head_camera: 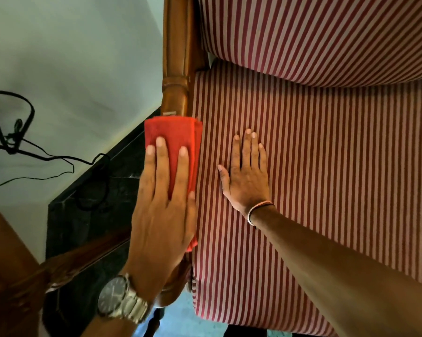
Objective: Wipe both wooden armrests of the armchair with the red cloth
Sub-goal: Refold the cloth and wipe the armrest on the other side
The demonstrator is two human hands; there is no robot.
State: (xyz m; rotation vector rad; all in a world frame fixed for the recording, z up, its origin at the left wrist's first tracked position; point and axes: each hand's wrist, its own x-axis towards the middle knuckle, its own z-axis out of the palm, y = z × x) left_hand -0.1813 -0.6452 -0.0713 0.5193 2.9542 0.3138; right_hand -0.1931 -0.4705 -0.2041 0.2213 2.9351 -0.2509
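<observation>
The folded red cloth (173, 132) lies on the left wooden armrest (174, 69) of the armchair. My left hand (163, 198), with a metal watch on the wrist, presses flat on the cloth with fingers spread, covering the near half of the armrest. My right hand (247, 173) rests flat, palm down, on the red-and-white striped seat cushion (326, 166), holding nothing. The armrest's far half shows bare beyond the cloth. The right armrest is out of view.
The striped backrest (326, 32) rises at the top right. A pale wall (71, 57) with loose black cables (15, 139) stands left of the chair, above a dark skirting (88, 203). Another wooden piece (8, 251) sits at the bottom left.
</observation>
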